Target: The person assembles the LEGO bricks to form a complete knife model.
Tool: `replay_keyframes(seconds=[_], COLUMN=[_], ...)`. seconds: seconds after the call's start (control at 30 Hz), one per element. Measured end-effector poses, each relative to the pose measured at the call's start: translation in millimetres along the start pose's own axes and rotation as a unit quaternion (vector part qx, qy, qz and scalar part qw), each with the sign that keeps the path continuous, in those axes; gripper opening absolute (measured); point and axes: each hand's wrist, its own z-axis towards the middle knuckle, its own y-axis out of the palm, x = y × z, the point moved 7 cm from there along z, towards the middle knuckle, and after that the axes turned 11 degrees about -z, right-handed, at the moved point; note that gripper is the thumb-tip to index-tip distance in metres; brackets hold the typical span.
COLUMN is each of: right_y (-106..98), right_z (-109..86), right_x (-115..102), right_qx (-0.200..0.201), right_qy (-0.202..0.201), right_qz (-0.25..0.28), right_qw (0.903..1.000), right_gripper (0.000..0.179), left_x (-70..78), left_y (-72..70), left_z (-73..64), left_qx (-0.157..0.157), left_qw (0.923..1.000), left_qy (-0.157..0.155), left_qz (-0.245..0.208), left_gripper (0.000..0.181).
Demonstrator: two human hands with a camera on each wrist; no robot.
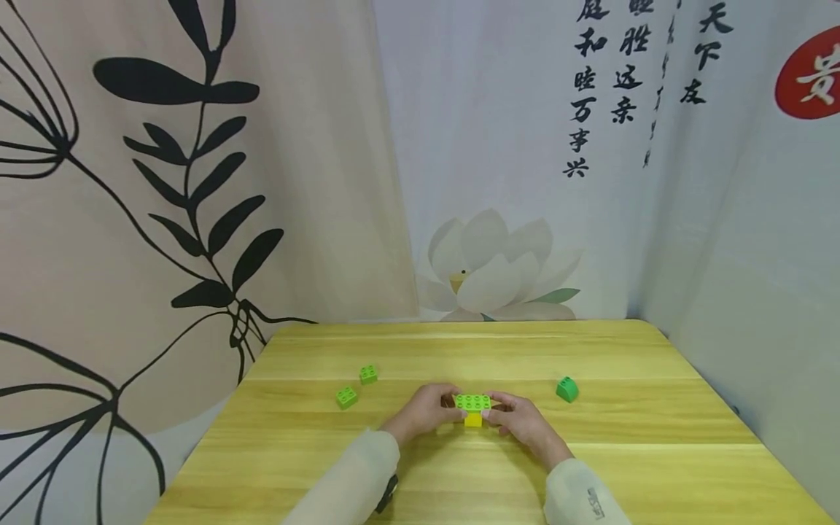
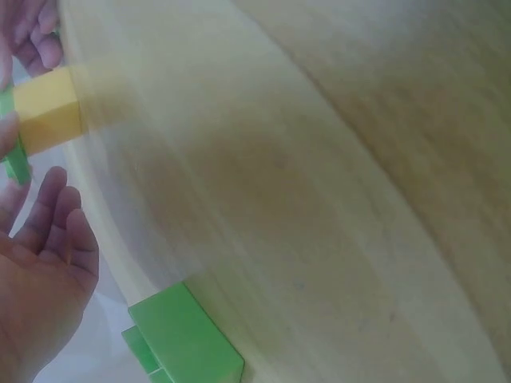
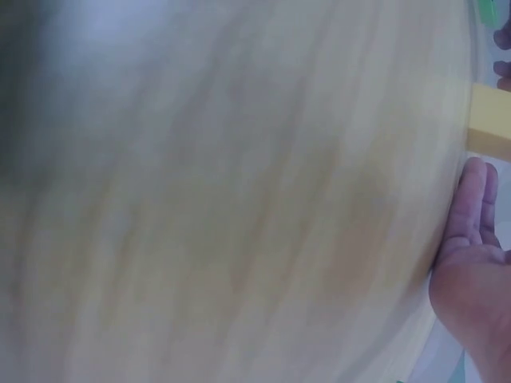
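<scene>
Left hand (image 1: 426, 410) and right hand (image 1: 525, 423) face each other across the surface (image 1: 459, 485), each with thumb and fingers closed to a narrow pinch on one end of a bright lime-green, studded, rectangular plastic brick (image 1: 472, 402). That brick sits directly between them, its long axis running from hand to hand, so neither is nearer. Just beneath its middle is a narrower yellow plastic block (image 1: 473, 420), set crosswise to the pull of the two grips; whether its underside touches the pale striped wood, I cannot tell. Beyond the left hand, off to its left, lie two small light-green studded plastic bricks, a farther one (image 1: 368, 375) and a nearer one (image 1: 346, 397), apart from each other. A darker green plastic brick (image 1: 567, 389) lies past the right hand on its right. These loose pieces stand outside the grips, so none appears to block either hand.
</scene>
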Motion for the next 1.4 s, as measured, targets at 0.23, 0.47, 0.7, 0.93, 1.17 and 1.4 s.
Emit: replay_keyframes(seconds=[0.23, 0.47, 0.7, 0.93, 1.17, 1.4], right_y=[-0.8, -0.8, -0.7, -1.9, -1.5, -1.4], right_z=[1.0, 1.3, 1.5, 2.0, 4.3, 5.6], right_x=[0.6, 2.4, 3.2, 4.3, 6.0, 7.8], right_qx=[0.004, 0.005, 0.005, 0.002, 0.006, 0.01], right_qy=[0.006, 0.009, 0.01, 0.011, 0.019, 0.022], right_qz=[0.026, 0.026, 0.035, 0.037, 0.035, 0.036], right_qw=[0.9996, 0.9996, 0.9993, 0.9993, 0.9992, 0.9991], right_gripper=[0.052, 0.052, 0.052, 0.052, 0.053, 0.053], left_x=[4.1, 3.8, 3.3, 6.8, 5.9, 1.1], left_y=[-2.2, -2.1, -1.6, -3.0, -23.9, -49.4], left_z=[0.5, 0.5, 0.7, -1.4, -11.5, -19.8], left_qx=[0.002, 0.002, 0.0, -0.014, -0.014, 0.005], left_qw=[0.9998, 0.9998, 0.9996, 0.9988, 0.9992, 0.9994], left_qy=[0.003, 0.002, 0.001, 0.008, -0.012, -0.002], left_qz=[0.02, 0.022, 0.027, 0.046, 0.036, 0.033], left_gripper=[0.027, 0.028, 0.026, 0.043, 0.057, 0.054])
